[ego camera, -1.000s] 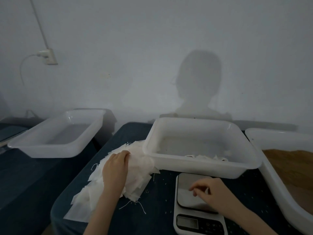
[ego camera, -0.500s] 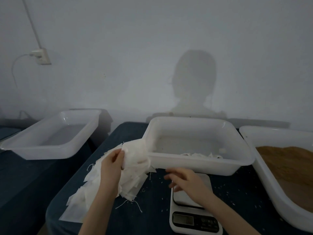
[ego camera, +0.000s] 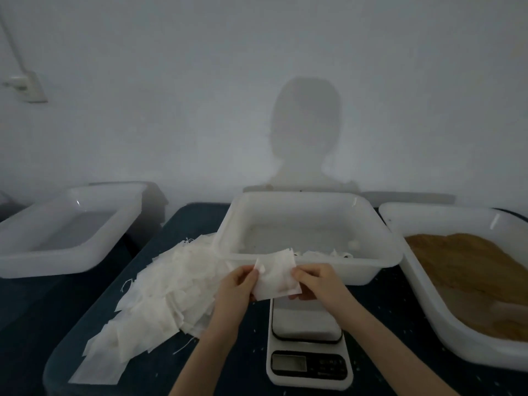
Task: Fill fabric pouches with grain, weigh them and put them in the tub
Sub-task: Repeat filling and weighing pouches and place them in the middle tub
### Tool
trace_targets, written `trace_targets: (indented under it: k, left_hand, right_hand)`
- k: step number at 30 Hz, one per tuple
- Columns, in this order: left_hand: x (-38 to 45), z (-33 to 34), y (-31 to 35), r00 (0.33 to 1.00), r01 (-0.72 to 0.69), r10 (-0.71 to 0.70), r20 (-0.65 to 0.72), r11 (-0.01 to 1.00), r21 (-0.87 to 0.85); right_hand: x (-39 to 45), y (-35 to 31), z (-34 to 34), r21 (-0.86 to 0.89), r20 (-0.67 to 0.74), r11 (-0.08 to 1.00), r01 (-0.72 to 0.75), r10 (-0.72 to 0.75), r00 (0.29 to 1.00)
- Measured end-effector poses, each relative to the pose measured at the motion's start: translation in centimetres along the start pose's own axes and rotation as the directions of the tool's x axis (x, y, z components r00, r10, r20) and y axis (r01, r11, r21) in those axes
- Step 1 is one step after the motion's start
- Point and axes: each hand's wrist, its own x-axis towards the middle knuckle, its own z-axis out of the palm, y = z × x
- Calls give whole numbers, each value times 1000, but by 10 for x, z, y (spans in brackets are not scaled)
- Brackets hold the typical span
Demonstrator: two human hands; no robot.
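- Table (ego camera: 137, 281): dark blue surface, flecked with small pale specks around the scale (ego camera: 308, 344).
- Scale: white, at the near edge, centre; steel platform bare. Display and button markings too blurred to read.
- Left hand (ego camera: 235, 287) and right hand (ego camera: 317, 284): raised just above the scale's far end, each pinching one side of a single white fabric pouch (ego camera: 275, 278) between thumb and fingers. The pouch hangs flat between them; whether it holds grain cannot be told.
- Pouch pile (ego camera: 160, 292): loose heap of white pouches, left of the scale, running from the near-left corner of the table towards the centre tub (ego camera: 311, 201); stray threads at its edges.
- Right tub (ego camera: 428, 310): white plastic, holds brown grain (ego camera: 468, 270) banked towards the far side.
- Centre tub: white plastic, directly beyond the hands; a few white pouches lie along its near inner wall.
- Left tub (ego camera: 57, 261): white plastic, on a separate dark surface, well apart from the pile.
- Wall (ego camera: 200, 81): plain pale, carrying the person's shadow; an outlet box (ego camera: 27, 87) with conduit at far left.
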Motion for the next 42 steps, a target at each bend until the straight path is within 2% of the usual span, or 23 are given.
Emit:
trace_targets:
  k: [3,6,8,9,11,13,14,17,21,24,29,36,38,40,42]
  left_hand:
    - [1,12,2,997,-73,74,-1,986,149]
    - [-4,20,5,950,-254,303,-70,886,387]
    - [-9,25,10,854,-468,520,24,747,472]
    - [-12,27,14,784,-577,610,118,645,500]
    - [-12,31,19,616,-730,725,307,380,568]
    - [-9,34,23,483,-774,759,437,138,617]
    - [-7,34,24,456,-775,759,465,82,627]
    - [-1,32,28,462,-784,735,496,77,616]
    - [2,31,28,395,-792,721,569,-45,609]
    - [2,34,30,373,-818,728,575,-35,574]
    - [4,34,36,456,-820,673,582,62,569]
    - [2,35,35,429,-829,586,688,-47,557]
    - [2,32,36,462,-847,578,673,61,529]
    - [4,27,37,545,-829,532,647,227,512]
    - [5,25,34,590,-807,456,666,318,497]
  right_hand:
    - [0,-1,-12,-73,-58,997,27,-31,998]
    - [0,4,-21,-212,-126,976,44,-72,989]
    - [1,9,-23,-278,-159,959,49,-97,982]
    - [1,12,-24,-306,-173,950,56,-113,978]
    - [1,15,-25,-370,-174,927,67,-140,975]
    - [0,15,-27,-406,-151,911,72,-145,978]
    - [1,14,-29,-416,-146,907,69,-142,979]
    - [2,13,-34,-373,-148,925,71,-134,980]
    - [-2,11,-38,-251,-61,966,55,-73,996]
    - [-3,9,-39,-237,-8,971,22,-25,1000]
    - [-7,8,-44,-180,125,984,-21,44,991]
    - [-9,11,-45,-161,206,987,7,26,978]
    - [-10,12,-46,-106,245,994,-24,49,968]
    - [-10,14,-46,-47,277,997,-58,69,958]
    - [-10,15,-43,-38,290,997,-62,70,955]
